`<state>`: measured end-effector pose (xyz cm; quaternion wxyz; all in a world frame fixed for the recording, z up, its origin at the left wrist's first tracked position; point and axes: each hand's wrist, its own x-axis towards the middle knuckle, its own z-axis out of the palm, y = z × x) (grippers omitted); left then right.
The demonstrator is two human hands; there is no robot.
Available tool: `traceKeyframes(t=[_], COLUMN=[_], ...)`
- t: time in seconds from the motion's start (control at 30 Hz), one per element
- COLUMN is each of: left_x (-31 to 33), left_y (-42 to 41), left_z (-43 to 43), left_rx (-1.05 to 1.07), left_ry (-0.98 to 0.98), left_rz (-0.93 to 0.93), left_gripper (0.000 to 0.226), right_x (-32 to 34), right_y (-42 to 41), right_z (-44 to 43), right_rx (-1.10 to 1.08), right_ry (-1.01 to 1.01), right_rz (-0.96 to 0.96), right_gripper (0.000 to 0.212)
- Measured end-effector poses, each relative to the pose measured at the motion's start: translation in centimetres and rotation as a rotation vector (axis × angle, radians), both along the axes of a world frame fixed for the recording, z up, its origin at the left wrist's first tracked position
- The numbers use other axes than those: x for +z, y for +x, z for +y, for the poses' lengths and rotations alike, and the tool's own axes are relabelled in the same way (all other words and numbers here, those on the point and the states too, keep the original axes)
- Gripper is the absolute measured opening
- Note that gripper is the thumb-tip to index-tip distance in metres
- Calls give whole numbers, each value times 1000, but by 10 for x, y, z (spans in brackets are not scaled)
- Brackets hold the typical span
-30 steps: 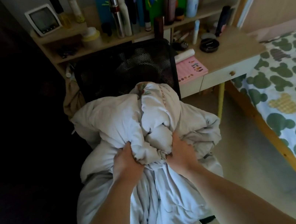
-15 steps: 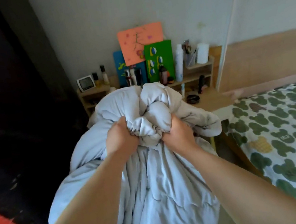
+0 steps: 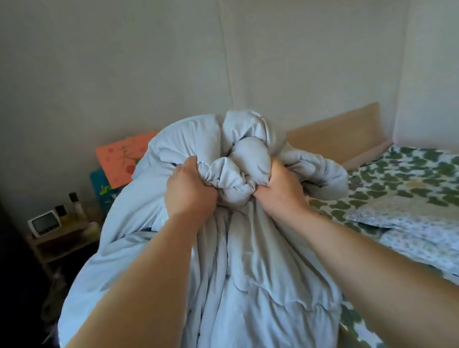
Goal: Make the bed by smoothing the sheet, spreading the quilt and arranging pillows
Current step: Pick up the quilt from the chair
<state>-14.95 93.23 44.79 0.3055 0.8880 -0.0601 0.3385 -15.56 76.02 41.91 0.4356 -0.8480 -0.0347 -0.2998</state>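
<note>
— Quilt (image 3: 249, 291)?
— Held up at the edge of the bed (image 3: 446, 166), bunched at the top, hung down in folds.
— Hands?
— Gripped its gathered top with left hand (image 3: 187, 191) and right hand (image 3: 281, 192), both clenched, side by side.
— Pillow (image 3: 402, 209)?
— Lay flat on the bed.

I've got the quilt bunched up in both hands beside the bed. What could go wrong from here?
The quilt hangs near the shelf with its bottles and small white device; swinging it toward the bed might sweep them off.
Left grip and right grip clutch one bunched knot, not edges, so it may land twisted.
It could bury the pillow lying on the sheet.
</note>
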Motion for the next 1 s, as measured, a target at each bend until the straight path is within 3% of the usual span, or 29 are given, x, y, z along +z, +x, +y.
traceKeyframes(t=[0.2,0.5,0.67,1.0], left_x=[-12,-38,-36,3], left_y=[17,59,85,162], left_z=[-119,-321,-426,-644], left_rx=[-224,-595,-780,-1187], left_ry=[-81,-148,-157,-80], left_rz=[64,197,206,174], left_gripper=[14,41,11,11], right_x=[0,-13,-15,15], right_y=[-25,-41,-35,6], right_z=[-116,-288,-373,-538], right_rx=[-189,-547,-702,-1083], right_ry=[-50,-39,-25,-27], right_rz=[19,52,50,46], right_gripper=[34,37,40,47])
